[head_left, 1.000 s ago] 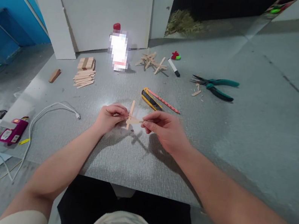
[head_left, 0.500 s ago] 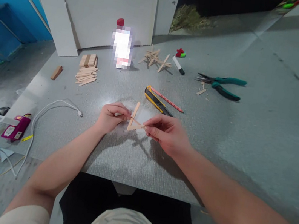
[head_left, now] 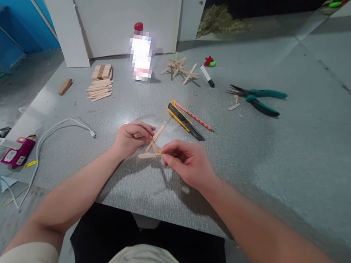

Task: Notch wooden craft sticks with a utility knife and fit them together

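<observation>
Both hands hold a small piece made of joined wooden craft sticks (head_left: 153, 145) just above the grey table (head_left: 257, 163). My left hand (head_left: 132, 137) pinches its left side, fingers closed. My right hand (head_left: 185, 162) pinches the right end of the lowest stick, fingers curled. One stick of the piece points up and away, another lies nearly level toward me.
A yellow-black utility knife (head_left: 183, 124) and a red pencil (head_left: 194, 116) lie just beyond the hands. Farther back are a stack of sticks (head_left: 100, 83), a glue bottle (head_left: 140, 56), more glued sticks (head_left: 181, 69), a marker (head_left: 207, 76) and teal pliers (head_left: 258, 98). A white cable (head_left: 57, 130) lies left.
The stick piece has been turned in my fingers: the upright stick now leans right and a stick lies level. My right hand has slid left and nearer to me.
</observation>
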A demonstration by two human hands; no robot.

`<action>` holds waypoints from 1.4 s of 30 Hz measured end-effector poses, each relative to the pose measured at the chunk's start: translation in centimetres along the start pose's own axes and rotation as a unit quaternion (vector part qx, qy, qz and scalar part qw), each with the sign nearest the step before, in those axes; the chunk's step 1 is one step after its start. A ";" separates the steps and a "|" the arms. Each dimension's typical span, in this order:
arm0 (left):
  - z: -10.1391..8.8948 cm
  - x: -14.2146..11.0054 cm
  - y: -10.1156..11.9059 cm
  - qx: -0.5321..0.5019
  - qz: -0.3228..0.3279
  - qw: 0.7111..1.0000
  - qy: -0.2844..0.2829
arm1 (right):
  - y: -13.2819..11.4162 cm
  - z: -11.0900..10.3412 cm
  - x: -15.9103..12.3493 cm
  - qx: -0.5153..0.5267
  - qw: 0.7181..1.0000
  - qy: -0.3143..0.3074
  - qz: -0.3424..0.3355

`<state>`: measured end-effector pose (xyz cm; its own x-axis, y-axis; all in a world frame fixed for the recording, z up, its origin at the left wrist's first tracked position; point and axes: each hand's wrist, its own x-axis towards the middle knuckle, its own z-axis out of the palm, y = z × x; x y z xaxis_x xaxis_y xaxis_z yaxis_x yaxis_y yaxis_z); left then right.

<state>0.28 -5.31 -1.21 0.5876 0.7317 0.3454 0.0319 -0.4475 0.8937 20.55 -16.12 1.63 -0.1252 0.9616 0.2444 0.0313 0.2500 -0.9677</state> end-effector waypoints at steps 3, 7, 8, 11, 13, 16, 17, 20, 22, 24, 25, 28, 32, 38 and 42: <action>0.4 0.0 0.0 -0.032 -0.019 0.999 0.004 | 0.0 0.0 0.0 -0.051 0.998 -0.008 -0.029; 0.7 -0.2 0.4 -0.082 -0.042 0.996 -0.004 | 0.1 -0.3 0.1 -0.096 0.994 -0.003 -0.057; 0.7 -0.2 0.6 -0.094 -0.044 0.995 -0.005 | 0.1 -0.3 0.1 -0.101 0.993 -0.002 -0.060; 0.6 -0.2 1.3 -0.121 -0.032 0.992 -0.015 | 0.2 -0.5 0.0 -0.107 0.992 0.003 -0.067; 0.5 -0.2 1.8 -0.129 -0.016 0.991 -0.031 | 0.3 -0.5 0.0 -0.105 0.992 0.011 -0.070; 0.6 -0.4 2.2 -0.118 0.013 0.992 -0.049 | 0.6 -0.4 -0.1 -0.093 0.993 0.017 -0.072; 0.7 -0.4 2.3 -0.109 0.021 0.993 -0.049 | 0.7 -0.4 -0.1 -0.090 0.993 0.018 -0.072; 1.2 -0.5 2.3 -0.086 0.040 0.995 -0.043 | 0.8 -0.3 -0.2 -0.084 0.994 0.016 -0.069; 1.6 -0.6 2.4 -0.078 0.052 0.995 -0.038 | 0.9 -0.2 -0.3 -0.080 0.995 0.013 -0.065; 1.9 -0.6 2.5 -0.075 0.065 0.995 -0.027 | 0.8 0.0 -0.4 -0.072 0.995 0.008 -0.062; 2.0 -0.7 2.6 -0.074 0.071 0.995 -0.020 | 0.8 0.1 -0.4 -0.067 0.996 0.006 -0.060; 2.3 -0.8 2.8 -0.067 0.082 0.994 -0.005 | 0.5 0.3 -0.5 -0.057 0.997 0.001 -0.057; 2.3 -1.0 2.8 -0.045 0.093 0.995 0.007 | 0.2 0.3 -0.6 -0.059 0.996 0.001 -0.063; 2.1 -0.9 2.3 -0.023 0.123 0.992 0.015 | 0.4 0.1 -0.6 -0.054 0.996 -0.007 -0.071; 2.1 -0.7 1.8 -0.012 0.153 0.988 0.020 | 0.5 0.0 -0.6 -0.051 0.996 -0.015 -0.075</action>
<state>1.65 -7.69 -0.49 0.5340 0.5844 0.6110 -0.1609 -0.6392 0.7520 20.65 -16.59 1.01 -0.1650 0.9088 0.3831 0.1113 0.4031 -0.9084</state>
